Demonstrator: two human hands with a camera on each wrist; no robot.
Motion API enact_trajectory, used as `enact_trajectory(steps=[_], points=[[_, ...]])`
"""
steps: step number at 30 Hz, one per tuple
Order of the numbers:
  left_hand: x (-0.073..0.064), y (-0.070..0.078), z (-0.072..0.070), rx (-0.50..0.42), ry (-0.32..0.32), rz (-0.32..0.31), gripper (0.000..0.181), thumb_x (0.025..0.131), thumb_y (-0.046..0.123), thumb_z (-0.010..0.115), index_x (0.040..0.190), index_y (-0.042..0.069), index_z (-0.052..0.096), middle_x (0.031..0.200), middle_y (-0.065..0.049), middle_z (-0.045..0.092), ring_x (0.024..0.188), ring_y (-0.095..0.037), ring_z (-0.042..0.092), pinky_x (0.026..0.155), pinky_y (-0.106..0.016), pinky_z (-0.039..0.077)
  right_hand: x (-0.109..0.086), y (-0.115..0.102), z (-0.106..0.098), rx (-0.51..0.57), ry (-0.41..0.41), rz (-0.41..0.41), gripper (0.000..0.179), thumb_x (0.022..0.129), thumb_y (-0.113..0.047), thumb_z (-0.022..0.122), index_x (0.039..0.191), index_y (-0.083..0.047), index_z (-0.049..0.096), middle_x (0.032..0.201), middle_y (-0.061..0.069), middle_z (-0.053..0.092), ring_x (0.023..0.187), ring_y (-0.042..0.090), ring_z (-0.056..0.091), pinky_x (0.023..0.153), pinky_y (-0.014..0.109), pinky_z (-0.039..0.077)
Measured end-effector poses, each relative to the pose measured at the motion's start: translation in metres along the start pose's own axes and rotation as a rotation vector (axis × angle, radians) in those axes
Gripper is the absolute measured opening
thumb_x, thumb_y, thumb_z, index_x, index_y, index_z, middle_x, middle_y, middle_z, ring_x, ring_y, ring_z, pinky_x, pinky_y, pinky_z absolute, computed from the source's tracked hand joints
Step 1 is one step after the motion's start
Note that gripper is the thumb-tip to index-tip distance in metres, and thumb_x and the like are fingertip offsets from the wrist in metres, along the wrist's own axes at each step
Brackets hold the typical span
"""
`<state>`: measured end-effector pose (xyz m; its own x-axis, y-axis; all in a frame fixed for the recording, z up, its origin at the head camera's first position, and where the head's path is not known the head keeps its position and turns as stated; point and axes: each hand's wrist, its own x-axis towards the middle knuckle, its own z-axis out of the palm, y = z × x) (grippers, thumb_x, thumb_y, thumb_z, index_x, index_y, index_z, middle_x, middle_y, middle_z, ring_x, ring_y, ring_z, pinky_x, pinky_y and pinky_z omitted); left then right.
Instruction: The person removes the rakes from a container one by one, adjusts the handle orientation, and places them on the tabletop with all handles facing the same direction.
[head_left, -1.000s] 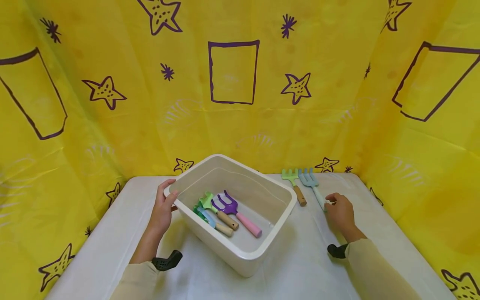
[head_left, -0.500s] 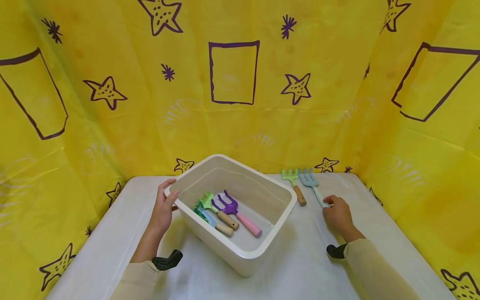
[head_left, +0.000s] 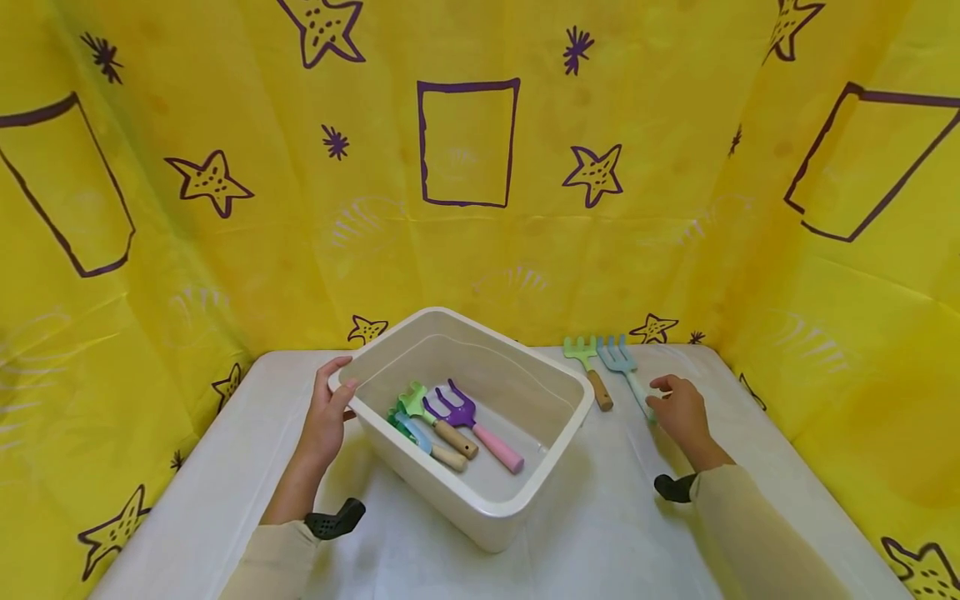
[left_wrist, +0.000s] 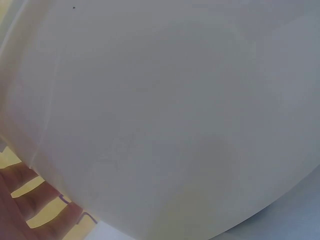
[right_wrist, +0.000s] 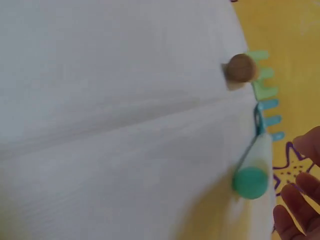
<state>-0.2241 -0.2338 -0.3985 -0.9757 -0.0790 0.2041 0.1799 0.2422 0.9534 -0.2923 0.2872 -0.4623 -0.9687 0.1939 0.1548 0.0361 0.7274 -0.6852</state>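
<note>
Left hand [head_left: 328,412] grips tub [head_left: 480,358], lower centre; right hand [head_left: 681,412], relaxed, beside blue fork [head_left: 618,360], right; green fork [head_left: 582,353] alongside, yellow curtain [head_left: 465,267] above.

Yellow sheeting [head_left: 450,250] on 3 sides of a white surface [head_left: 592,533].
Sheeting printed in purple line: spotted starfish [head_left: 592,175], spiky bursts [head_left: 335,142], 3 angular outlines [head_left: 468,142], 1 per side; paler shell-like marks [head_left: 521,281] among them. Surface shows a crease [right_wrist: 125,122], right wrist view.
</note>
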Motion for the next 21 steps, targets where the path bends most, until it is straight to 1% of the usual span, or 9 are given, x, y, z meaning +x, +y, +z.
enact_trajectory(steps=[3, 5, 7, 10, 14, 19, 21], points=[[0.003, -0.004, -0.001, -0.010, 0.001, 0.000, 0.050, 0.103, 0.025, 0.036, 0.149, 0.012, 0.022, 0.149, -0.017, 0.027, 0.121, -0.040, 0.044, 0.092, -0.046, 0.041, 0.006, -0.008, -0.005, 0.005, 0.039, -0.038, 0.026, 0.091, -0.007, 0.064, 0.112, 0.007, 0.059, 0.113, 0.028, 0.053, 0.097, 0.042, 0.055, 0.081, 0.050, 0.048], [-0.001, 0.004, 0.000, -0.015, -0.004, -0.005, 0.050, 0.103, 0.024, 0.036, 0.149, 0.010, 0.021, 0.149, -0.019, 0.026, 0.122, -0.042, 0.043, 0.093, -0.048, 0.041, 0.010, -0.014, -0.010, 0.007, 0.061, -0.067, 0.026, 0.091, -0.008, 0.063, 0.112, 0.006, 0.059, 0.113, 0.028, 0.054, 0.096, 0.042, 0.057, 0.081, 0.051, 0.048], [-0.002, 0.006, 0.001, -0.018, -0.003, -0.012, 0.049, 0.103, 0.024, 0.037, 0.148, 0.010, 0.023, 0.149, -0.018, 0.026, 0.122, -0.041, 0.043, 0.094, -0.050, 0.040, 0.013, -0.022, -0.015, 0.005, 0.079, -0.098, 0.025, 0.091, -0.009, 0.063, 0.111, 0.006, 0.060, 0.113, 0.028, 0.055, 0.095, 0.043, 0.058, 0.079, 0.052, 0.048], [0.002, -0.003, 0.000, -0.014, 0.001, -0.012, 0.049, 0.103, 0.026, 0.037, 0.149, 0.014, 0.023, 0.150, -0.015, 0.026, 0.122, -0.039, 0.044, 0.094, -0.050, 0.040, 0.020, -0.033, -0.023, 0.003, 0.087, -0.140, 0.024, 0.091, -0.009, 0.062, 0.111, 0.005, 0.060, 0.114, 0.028, 0.055, 0.096, 0.044, 0.058, 0.078, 0.052, 0.049], [0.007, -0.016, 0.000, -0.011, 0.009, 0.006, 0.050, 0.103, 0.031, 0.038, 0.149, 0.018, 0.023, 0.149, -0.013, 0.028, 0.121, -0.037, 0.045, 0.093, -0.050, 0.041, 0.031, -0.053, -0.035, -0.005, 0.086, -0.183, 0.026, 0.092, -0.010, 0.062, 0.112, 0.005, 0.060, 0.116, 0.027, 0.056, 0.097, 0.043, 0.058, 0.079, 0.053, 0.049], [0.008, -0.019, 0.000, -0.008, 0.017, 0.012, 0.049, 0.103, 0.033, 0.038, 0.148, 0.019, 0.024, 0.148, -0.011, 0.029, 0.120, -0.036, 0.046, 0.092, -0.049, 0.041, 0.042, -0.082, -0.047, -0.014, 0.076, -0.217, 0.028, 0.093, -0.014, 0.063, 0.114, 0.004, 0.060, 0.115, 0.025, 0.057, 0.098, 0.040, 0.054, 0.081, 0.052, 0.047], [0.008, -0.019, 0.000, -0.005, 0.019, 0.012, 0.050, 0.103, 0.034, 0.038, 0.148, 0.019, 0.024, 0.148, -0.011, 0.029, 0.120, -0.036, 0.045, 0.092, -0.050, 0.041, 0.045, -0.094, -0.051, -0.005, 0.059, -0.220, 0.029, 0.094, -0.016, 0.062, 0.116, 0.003, 0.059, 0.117, 0.024, 0.056, 0.097, 0.039, 0.053, 0.080, 0.051, 0.047]])
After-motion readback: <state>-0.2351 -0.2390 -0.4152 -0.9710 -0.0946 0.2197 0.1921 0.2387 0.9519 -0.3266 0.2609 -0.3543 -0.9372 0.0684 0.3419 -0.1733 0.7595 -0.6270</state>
